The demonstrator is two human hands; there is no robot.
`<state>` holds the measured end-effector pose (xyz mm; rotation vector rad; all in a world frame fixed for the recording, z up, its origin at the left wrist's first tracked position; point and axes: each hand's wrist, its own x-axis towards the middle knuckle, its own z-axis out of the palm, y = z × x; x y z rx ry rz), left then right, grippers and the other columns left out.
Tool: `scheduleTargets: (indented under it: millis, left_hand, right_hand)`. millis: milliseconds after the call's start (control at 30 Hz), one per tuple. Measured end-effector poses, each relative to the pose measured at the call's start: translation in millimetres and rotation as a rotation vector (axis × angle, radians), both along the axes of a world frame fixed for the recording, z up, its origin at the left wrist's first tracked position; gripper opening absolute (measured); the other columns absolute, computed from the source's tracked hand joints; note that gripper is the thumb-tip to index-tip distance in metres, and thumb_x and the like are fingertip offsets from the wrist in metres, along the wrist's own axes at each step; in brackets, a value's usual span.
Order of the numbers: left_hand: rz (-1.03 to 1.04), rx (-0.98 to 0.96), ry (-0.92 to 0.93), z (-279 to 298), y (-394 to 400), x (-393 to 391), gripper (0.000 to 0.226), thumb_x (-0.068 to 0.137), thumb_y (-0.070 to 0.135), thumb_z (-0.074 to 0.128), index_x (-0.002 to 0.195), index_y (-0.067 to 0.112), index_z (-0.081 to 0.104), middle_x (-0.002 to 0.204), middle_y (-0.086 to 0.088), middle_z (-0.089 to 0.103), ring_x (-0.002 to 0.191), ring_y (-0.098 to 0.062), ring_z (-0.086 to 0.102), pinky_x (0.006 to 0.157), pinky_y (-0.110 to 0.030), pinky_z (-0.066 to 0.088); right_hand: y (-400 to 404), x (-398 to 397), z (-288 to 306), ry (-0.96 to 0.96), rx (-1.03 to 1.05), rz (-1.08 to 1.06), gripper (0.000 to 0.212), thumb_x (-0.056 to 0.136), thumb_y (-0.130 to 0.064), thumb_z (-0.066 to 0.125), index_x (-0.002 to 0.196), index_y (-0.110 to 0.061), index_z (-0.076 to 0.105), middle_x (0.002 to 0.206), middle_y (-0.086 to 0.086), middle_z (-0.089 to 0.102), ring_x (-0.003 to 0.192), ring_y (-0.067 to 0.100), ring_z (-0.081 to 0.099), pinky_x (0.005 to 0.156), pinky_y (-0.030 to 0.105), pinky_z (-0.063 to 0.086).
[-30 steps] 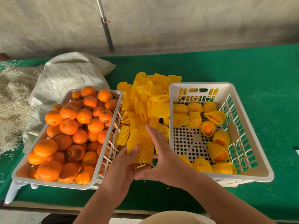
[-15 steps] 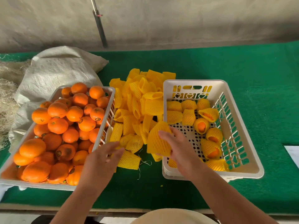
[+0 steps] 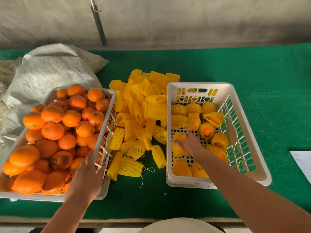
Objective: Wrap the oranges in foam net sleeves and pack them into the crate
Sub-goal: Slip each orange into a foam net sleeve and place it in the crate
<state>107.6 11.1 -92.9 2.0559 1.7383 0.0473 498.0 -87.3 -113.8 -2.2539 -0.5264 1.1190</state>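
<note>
A white crate on the left is heaped with bare oranges. Loose yellow foam net sleeves lie piled between it and a second white crate on the right, which holds several sleeved oranges. My right hand is down inside the right crate, near its left wall, gripping a sleeved orange that rests on the perforated floor. My left hand reaches over the near right corner of the left crate, fingers extended onto the oranges there, holding nothing.
A pale woven sack lies behind the left crate, with dry straw at the far left. Green felt covers the table. A white sheet sits at the right edge. A dark pole leans on the back wall.
My right hand carried the sleeved orange from in front of me into the right crate and lowered it to the floor. My left hand let go and moved left to the oranges.
</note>
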Motion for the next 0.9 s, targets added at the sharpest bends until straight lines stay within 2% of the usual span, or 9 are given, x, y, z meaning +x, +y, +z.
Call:
scheduleTargets:
  millis: [100, 200, 367, 600, 667, 733, 767, 833, 900]
  left_hand:
    - [-0.021, 0.024, -0.009, -1, -2, -2, 0.064, 0.099, 0.042, 0.061, 0.148, 0.028, 0.021, 0.137, -0.012, 0.053, 0.120, -0.038, 0.059, 0.089, -0.054, 0.060]
    - [-0.046, 0.060, 0.009, 0, -3, -2, 0.071, 0.097, 0.043, 0.064, 0.150, 0.025, 0.021, 0.135, -0.013, 0.057, 0.116, -0.037, 0.063, 0.083, -0.050, 0.062]
    - [-0.068, 0.086, 0.008, 0, -3, -2, 0.066, 0.095, 0.040, 0.067, 0.143, 0.022, 0.025, 0.096, -0.003, 0.058, 0.076, -0.023, 0.064, 0.054, -0.036, 0.059]
    - [-0.074, 0.094, 0.011, 2, -4, -1, 0.065, 0.094, 0.037, 0.068, 0.142, 0.023, 0.026, 0.091, -0.001, 0.057, 0.070, -0.020, 0.063, 0.049, -0.030, 0.055]
    - [-0.077, 0.102, 0.008, 1, -4, -2, 0.064, 0.094, 0.036, 0.068, 0.141, 0.024, 0.027, 0.090, 0.000, 0.057, 0.069, -0.020, 0.063, 0.049, -0.030, 0.054]
    - [-0.076, 0.114, 0.010, 1, -4, -2, 0.063, 0.094, 0.036, 0.068, 0.140, 0.024, 0.027, 0.088, 0.002, 0.056, 0.068, -0.017, 0.061, 0.048, -0.028, 0.053]
    - [-0.074, 0.119, 0.014, 2, -4, -2, 0.062, 0.094, 0.036, 0.068, 0.140, 0.024, 0.027, 0.087, 0.003, 0.056, 0.066, -0.015, 0.061, 0.047, -0.027, 0.052]
    - [-0.072, 0.126, 0.016, 2, -4, -2, 0.059, 0.094, 0.035, 0.068, 0.136, 0.025, 0.028, 0.083, 0.004, 0.056, 0.061, -0.014, 0.061, 0.043, -0.025, 0.050]
    - [-0.074, 0.128, 0.013, 1, -4, -2, 0.055, 0.094, 0.033, 0.067, 0.132, 0.026, 0.029, 0.077, 0.004, 0.056, 0.056, -0.013, 0.060, 0.040, -0.024, 0.047]
  right_hand:
    - [13, -4, -14, -0.043, -0.128, 0.090, 0.102, 0.086, -0.051, 0.080, 0.163, -0.015, 0.024, 0.163, 0.013, 0.036, 0.143, 0.036, 0.043, 0.103, 0.047, 0.050]
    - [16, -8, -26, -0.021, -0.190, 0.146, 0.099, 0.088, -0.050, 0.078, 0.161, -0.012, 0.024, 0.153, 0.016, 0.044, 0.128, 0.035, 0.053, 0.099, 0.050, 0.056]
    - [13, -7, -31, 0.117, -0.197, 0.077, 0.093, 0.093, -0.038, 0.076, 0.164, -0.020, 0.019, 0.159, 0.017, 0.037, 0.136, 0.043, 0.047, 0.099, 0.056, 0.055]
    - [13, -5, -22, 0.096, -0.218, 0.061, 0.067, 0.102, -0.033, 0.064, 0.160, -0.019, 0.033, 0.157, 0.014, 0.041, 0.135, 0.041, 0.049, 0.098, 0.050, 0.056]
    - [11, -4, -21, 0.078, -0.170, 0.016, 0.055, 0.102, -0.034, 0.061, 0.151, -0.014, 0.045, 0.143, 0.015, 0.054, 0.123, 0.036, 0.058, 0.091, 0.044, 0.056]
    - [6, -3, -15, -0.011, -0.117, -0.015, 0.021, 0.105, -0.029, 0.055, 0.116, -0.013, 0.061, 0.114, 0.011, 0.064, 0.103, 0.027, 0.062, 0.089, 0.039, 0.055]
    - [3, -3, -10, -0.010, -0.072, -0.051, 0.015, 0.107, -0.024, 0.050, 0.103, -0.015, 0.060, 0.103, 0.007, 0.062, 0.097, 0.022, 0.058, 0.086, 0.035, 0.053]
    - [-2, -3, -1, -0.082, -0.058, 0.050, 0.016, 0.108, -0.017, 0.045, 0.110, -0.012, 0.061, 0.104, 0.007, 0.059, 0.096, 0.021, 0.056, 0.081, 0.032, 0.046]
    - [-6, -11, 16, -0.138, 0.067, 0.063, 0.024, 0.107, -0.024, 0.049, 0.121, -0.011, 0.063, 0.112, 0.008, 0.064, 0.105, 0.026, 0.061, 0.084, 0.033, 0.045]
